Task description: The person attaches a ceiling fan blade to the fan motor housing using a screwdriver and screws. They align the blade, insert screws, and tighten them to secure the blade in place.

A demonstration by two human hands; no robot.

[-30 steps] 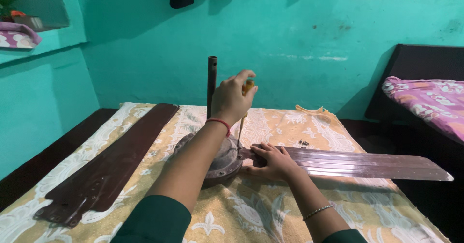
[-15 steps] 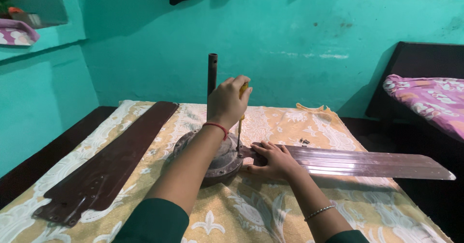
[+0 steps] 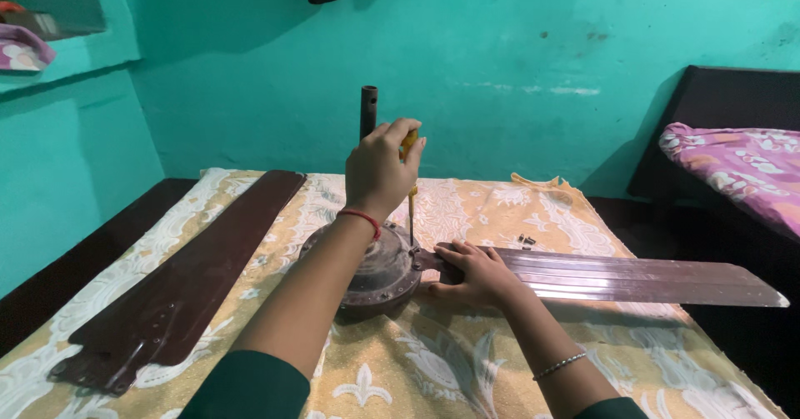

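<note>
Left hand (image 3: pixel 379 169) gripping yellow-handled screwdriver (image 3: pixel 410 187) upright, tip down at joint where round brown metal fan motor hub (image 3: pixel 379 270) meets long brown fan blade (image 3: pixel 633 275). Right hand (image 3: pixel 475 273) pressed flat on blade root, blade running toward bed's right edge. Both hands at joint.

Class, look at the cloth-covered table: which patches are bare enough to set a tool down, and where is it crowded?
Bare cloth lies between the loose blade and the motor hub, and along the far edge behind the attached blade, beside small screws. It is crowded where the left hand, screwdriver and right hand meet.
</note>
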